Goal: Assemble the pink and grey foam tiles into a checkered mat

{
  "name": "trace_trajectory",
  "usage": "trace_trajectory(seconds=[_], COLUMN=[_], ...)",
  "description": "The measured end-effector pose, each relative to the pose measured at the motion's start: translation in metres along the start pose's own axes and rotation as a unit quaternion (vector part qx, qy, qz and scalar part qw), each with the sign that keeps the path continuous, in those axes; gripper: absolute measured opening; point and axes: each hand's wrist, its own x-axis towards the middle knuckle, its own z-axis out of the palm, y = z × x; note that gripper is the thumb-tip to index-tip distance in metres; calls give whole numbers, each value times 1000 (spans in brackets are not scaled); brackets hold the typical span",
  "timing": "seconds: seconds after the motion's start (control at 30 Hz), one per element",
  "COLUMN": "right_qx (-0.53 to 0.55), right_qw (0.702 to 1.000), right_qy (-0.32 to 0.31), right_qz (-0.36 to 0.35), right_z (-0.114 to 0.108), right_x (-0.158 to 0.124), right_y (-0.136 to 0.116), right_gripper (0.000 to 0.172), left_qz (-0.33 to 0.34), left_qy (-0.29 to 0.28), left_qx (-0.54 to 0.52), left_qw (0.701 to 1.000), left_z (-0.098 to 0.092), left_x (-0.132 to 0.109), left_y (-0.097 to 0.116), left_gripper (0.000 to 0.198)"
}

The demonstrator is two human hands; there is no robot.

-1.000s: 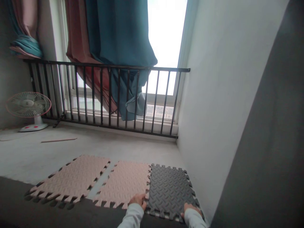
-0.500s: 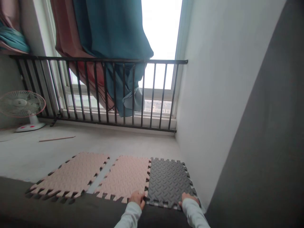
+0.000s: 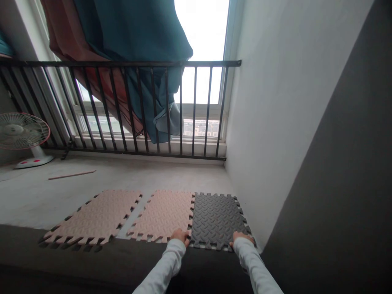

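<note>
Floor fan (image 3: 18, 134) way over on the left, by the window, with a thin wooden strip (image 3: 72, 175) lying on the concrete floor (image 3: 36, 196) to its right. Black metal railing (image 3: 122, 63) runs across behind, teal curtain (image 3: 131, 41) hanging past it. Down front, a pink foam tile (image 3: 94, 216) sits first, then a narrow gap, then a second pink tile (image 3: 162, 214) touching a dark grey foam tile (image 3: 216, 220). My left hand (image 3: 180, 236) is on the near edge right where that pink tile meets the grey one, and my right hand (image 3: 243, 237) is at the grey tile's near right corner. Hands are well apart, both on the tile edges, but can't tell if they're actually gripping. White wall (image 3: 284, 122) closes off the right side.
</note>
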Motion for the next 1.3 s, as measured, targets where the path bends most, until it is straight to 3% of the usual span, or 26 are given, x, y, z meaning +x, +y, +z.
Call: trace_trajectory(seconds=[0.43, 0.53, 0.67, 0.87, 1.1, 1.3], right_qx=[3, 3, 3, -1, -6, -13], right_qw=[1000, 1000, 1000, 1000, 1000, 1000], right_qy=[-10, -11, -13, -11, -16, -22], right_qz=[21, 25, 26, 13, 7, 8], right_z=[6, 7, 5, -2, -4, -5], right_x=[9, 10, 8, -1, 3, 3], right_y=[0, 1, 0, -2, -3, -4], right_gripper=[48, 48, 46, 46, 44, 44], left_qz=[24, 19, 75, 59, 45, 51], left_qy=[-26, -5, 21, -8, -7, 0], left_qx=[17, 29, 15, -12, 3, -8], left_qw=[999, 999, 997, 998, 999, 999], left_z=[-2, -9, -12, 4, 26, 16], left_x=[-3, -4, 3, 22, 31, 32], left_y=[7, 9, 8, 4, 5, 9], left_gripper=[35, 34, 31, 61, 58, 58])
